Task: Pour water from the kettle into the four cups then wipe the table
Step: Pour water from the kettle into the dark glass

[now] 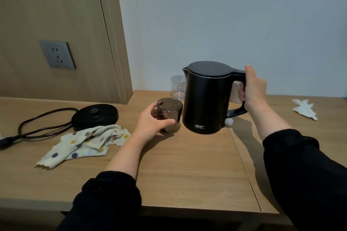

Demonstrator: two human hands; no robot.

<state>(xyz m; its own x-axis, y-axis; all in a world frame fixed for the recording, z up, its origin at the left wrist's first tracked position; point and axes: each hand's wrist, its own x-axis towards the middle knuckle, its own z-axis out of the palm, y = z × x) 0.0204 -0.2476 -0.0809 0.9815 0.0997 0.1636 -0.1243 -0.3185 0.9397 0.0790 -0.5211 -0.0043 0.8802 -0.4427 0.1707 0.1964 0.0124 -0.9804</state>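
Observation:
A black kettle (205,99) stands upright in the middle of the wooden table (187,170), lid closed and spout to the left. My right hand (252,88) grips its handle. Just left of the kettle, my left hand (150,124) holds a dark smoky glass cup (169,114) that stands on the table. A clear glass cup (178,87) stands behind, near the wall, partly hidden by the kettle. A pale cup (235,93) shows through the handle gap. A dotted cloth (84,143) lies crumpled at the left.
The kettle's round black base (94,116) sits at the left with its cord (43,127) looping toward the table's left edge. A crumpled white rag (305,108) lies at the far right. A wall socket (58,55) is on the wooden panel.

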